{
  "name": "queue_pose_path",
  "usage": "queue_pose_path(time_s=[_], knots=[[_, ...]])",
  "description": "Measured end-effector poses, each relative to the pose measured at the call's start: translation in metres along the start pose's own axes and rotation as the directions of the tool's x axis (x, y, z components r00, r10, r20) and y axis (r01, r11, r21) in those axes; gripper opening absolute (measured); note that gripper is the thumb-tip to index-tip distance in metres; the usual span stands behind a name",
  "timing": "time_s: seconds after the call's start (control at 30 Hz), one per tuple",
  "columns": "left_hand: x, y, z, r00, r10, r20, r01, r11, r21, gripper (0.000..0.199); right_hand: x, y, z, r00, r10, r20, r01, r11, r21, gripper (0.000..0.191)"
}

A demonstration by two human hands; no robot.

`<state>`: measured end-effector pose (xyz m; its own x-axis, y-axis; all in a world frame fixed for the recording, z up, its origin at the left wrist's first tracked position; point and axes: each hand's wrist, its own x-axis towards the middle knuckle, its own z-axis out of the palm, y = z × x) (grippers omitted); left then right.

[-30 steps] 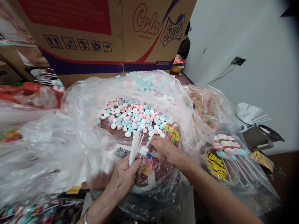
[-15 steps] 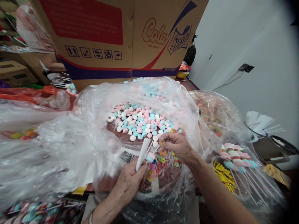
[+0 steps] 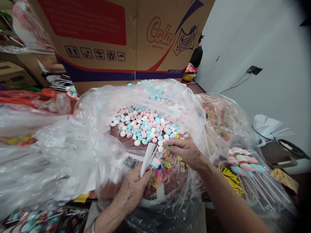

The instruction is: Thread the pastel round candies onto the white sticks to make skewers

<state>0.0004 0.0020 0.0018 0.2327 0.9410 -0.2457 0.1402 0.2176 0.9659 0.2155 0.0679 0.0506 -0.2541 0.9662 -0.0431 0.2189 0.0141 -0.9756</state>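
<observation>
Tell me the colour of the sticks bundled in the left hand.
The sticks are white, clearest in the head view.

On your right you have a plain pale wall (image 3: 245,38) with a dark socket (image 3: 254,70) and trailing cable (image 3: 236,84), beyond the reddish-brown tabletop (image 3: 194,86).

Bare forearms (image 3: 224,191) — the left wears a metallic band (image 3: 92,227).
</observation>
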Motion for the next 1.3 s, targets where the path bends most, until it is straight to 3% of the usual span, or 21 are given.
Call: queue_pose_path(time_s=[0.13,0.27,0.43,0.57,0.7,0.9,1.0,1.1,1.17,1.23,1.3], knots=[[0.002,-0.002,0.0,1.0,-0.008,-0.006,0.008,1.0,0.006,0.024,0.001,0.006,0.002,0.999,0.039,-0.01,-0.037,0.995,0.094,0.021],[0.002,-0.002,0.0,1.0,-0.014,-0.014,0.015,1.0,0.014,0.025,0.001,0.006,0.004,1.0,0.016,0.013,-0.017,0.996,0.086,0.018],[0.002,-0.001,0.0,1.0,0.006,-0.021,-0.005,1.0,0.022,0.025,0.003,0.004,-0.001,0.991,-0.112,0.068,0.117,0.991,-0.069,0.016],[0.001,-0.001,0.0,1.0,-0.014,-0.01,0.014,1.0,-0.001,0.025,0.004,0.004,-0.003,0.959,-0.198,0.204,0.237,0.953,-0.189,0.017],[0.001,0.0,0.0,0.999,-0.004,-0.033,0.004,1.0,-0.008,0.024,0.001,0.006,0.009,0.938,-0.148,0.314,0.213,0.96,-0.183,0.022],[0.0,-0.002,-0.002,0.998,-0.021,-0.054,0.019,0.999,-0.03,0.031,-0.002,0.005,0.03,0.935,-0.217,0.282,0.272,0.947,-0.172,0.023],[0.0,-0.005,-0.001,0.998,-0.039,-0.054,0.033,0.995,-0.093,0.032,-0.006,-0.001,0.033,0.939,-0.174,0.298,0.241,0.948,-0.206,0.022],[0.0,-0.004,0.0,0.996,-0.07,-0.053,0.06,0.985,-0.163,0.036,-0.007,-0.006,0.022,0.978,-0.099,0.184,0.138,0.966,-0.218,0.033],[0.0,-0.003,0.001,0.994,-0.089,-0.063,0.076,0.98,-0.185,0.04,-0.003,-0.006,0.008,0.996,-0.075,-0.05,0.06,0.968,-0.245,0.04],[0.0,-0.004,0.001,0.992,-0.094,-0.088,0.074,0.977,-0.202,0.042,0.005,-0.004,-0.008,0.961,-0.089,-0.262,-0.006,0.94,-0.34,0.034],[0.001,-0.007,0.002,0.989,-0.088,-0.116,0.062,0.975,-0.213,0.043,0.012,0.0,-0.02,0.94,-0.139,-0.312,-0.034,0.871,-0.49,0.023]])
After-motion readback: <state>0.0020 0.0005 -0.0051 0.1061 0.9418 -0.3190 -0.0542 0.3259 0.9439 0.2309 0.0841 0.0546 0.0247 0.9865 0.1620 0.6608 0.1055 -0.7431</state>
